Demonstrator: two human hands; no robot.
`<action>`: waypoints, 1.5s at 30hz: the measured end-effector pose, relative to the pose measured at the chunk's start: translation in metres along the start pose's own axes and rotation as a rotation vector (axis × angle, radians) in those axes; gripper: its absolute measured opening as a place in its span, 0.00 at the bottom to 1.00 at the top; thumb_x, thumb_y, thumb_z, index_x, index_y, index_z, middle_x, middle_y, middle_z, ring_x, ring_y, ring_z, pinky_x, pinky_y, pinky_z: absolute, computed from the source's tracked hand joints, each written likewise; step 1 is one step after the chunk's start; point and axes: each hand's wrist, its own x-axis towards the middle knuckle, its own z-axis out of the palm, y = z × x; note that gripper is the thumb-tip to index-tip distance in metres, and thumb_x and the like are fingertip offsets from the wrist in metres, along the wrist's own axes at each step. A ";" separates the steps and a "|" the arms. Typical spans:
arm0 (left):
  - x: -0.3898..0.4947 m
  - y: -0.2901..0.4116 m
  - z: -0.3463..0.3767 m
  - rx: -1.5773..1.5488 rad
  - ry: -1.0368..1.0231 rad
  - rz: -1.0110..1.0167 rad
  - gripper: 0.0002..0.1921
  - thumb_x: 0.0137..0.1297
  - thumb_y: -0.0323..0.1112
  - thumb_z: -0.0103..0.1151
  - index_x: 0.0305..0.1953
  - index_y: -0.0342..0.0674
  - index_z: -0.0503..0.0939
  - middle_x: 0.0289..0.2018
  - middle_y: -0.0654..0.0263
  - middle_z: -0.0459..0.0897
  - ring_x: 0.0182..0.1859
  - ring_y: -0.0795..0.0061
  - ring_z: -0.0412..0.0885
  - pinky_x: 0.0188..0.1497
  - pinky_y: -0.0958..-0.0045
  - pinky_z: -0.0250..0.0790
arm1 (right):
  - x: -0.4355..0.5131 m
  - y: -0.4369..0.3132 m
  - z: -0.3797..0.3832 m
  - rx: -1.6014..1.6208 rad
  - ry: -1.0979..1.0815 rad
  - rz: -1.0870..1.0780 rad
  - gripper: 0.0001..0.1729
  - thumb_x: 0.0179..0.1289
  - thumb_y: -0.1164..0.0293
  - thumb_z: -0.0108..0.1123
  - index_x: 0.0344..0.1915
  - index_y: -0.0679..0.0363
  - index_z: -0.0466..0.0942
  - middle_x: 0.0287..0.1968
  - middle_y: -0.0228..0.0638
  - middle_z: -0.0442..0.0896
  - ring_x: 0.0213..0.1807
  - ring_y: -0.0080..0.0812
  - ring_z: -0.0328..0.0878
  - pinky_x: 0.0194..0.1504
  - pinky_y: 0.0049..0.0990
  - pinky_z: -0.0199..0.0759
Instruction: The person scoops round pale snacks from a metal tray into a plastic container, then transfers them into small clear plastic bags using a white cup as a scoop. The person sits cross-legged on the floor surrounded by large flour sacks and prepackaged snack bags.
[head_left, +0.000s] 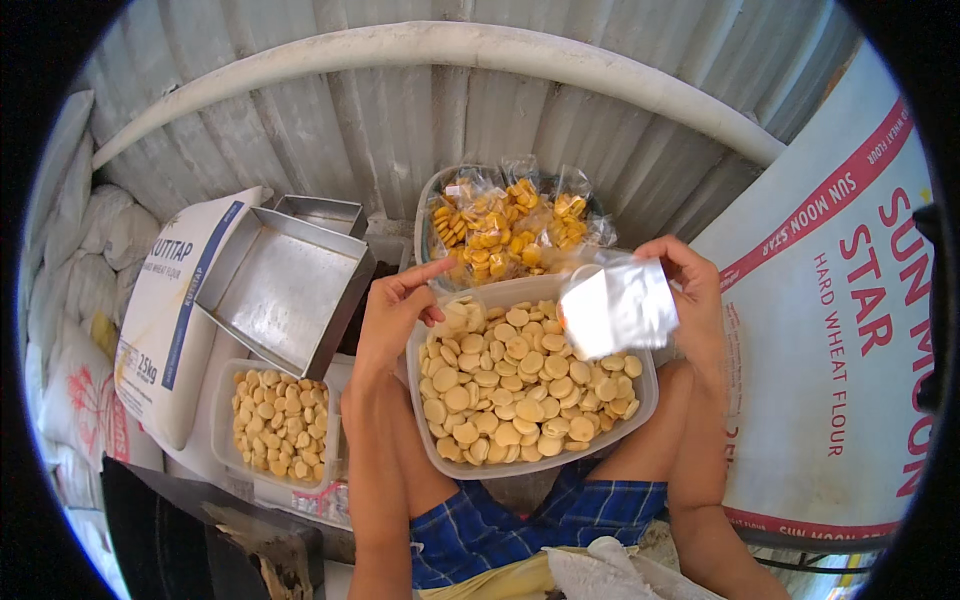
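A large translucent plastic tub (646, 405) full of round, pale cookies (525, 390) rests between my knees. Above its right rim, my right hand (691, 289) grips a shiny clear plastic bag (619, 307), blurred and glaring with light. My left hand (405, 304) is at the tub's upper left corner, index finger stretched out and the others partly curled, with nothing seen in it. Just beside those fingers, a small see-through cup or bag (460, 315) of pale cookies sits on the heap; whether they touch it is unclear.
Behind the tub, another container (421, 217) holds several clear bags of yellower cookies (495, 232). To the left are metal baking pans (289, 277), a flour sack (180, 315) and a smaller cookie tub (225, 442). A large flour sack (810, 360) stands right; a corrugated wall (390, 112) closes the back.
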 end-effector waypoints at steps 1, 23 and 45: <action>0.000 0.001 -0.001 -0.013 0.018 -0.003 0.23 0.59 0.22 0.48 0.56 0.36 0.82 0.31 0.67 0.86 0.24 0.87 0.76 0.30 0.83 0.69 | -0.004 -0.013 0.006 0.167 -0.124 0.072 0.07 0.59 0.83 0.59 0.38 0.65 0.80 0.32 0.26 0.82 0.36 0.19 0.78 0.39 0.19 0.73; -0.001 -0.008 0.001 0.360 0.176 -0.004 0.13 0.61 0.24 0.54 0.44 0.33 0.86 0.47 0.56 0.86 0.27 0.81 0.83 0.30 0.80 0.76 | 0.006 0.056 0.041 -0.689 -0.125 0.064 0.04 0.57 0.75 0.62 0.31 0.64 0.81 0.32 0.48 0.84 0.37 0.51 0.83 0.41 0.44 0.75; -0.007 0.002 0.060 0.007 -0.229 0.026 0.21 0.62 0.20 0.48 0.55 0.37 0.82 0.55 0.60 0.82 0.28 0.85 0.79 0.31 0.83 0.73 | 0.017 0.083 0.035 -0.697 -0.299 0.161 0.14 0.55 0.80 0.61 0.40 0.55 0.87 0.35 0.45 0.86 0.38 0.47 0.84 0.42 0.39 0.77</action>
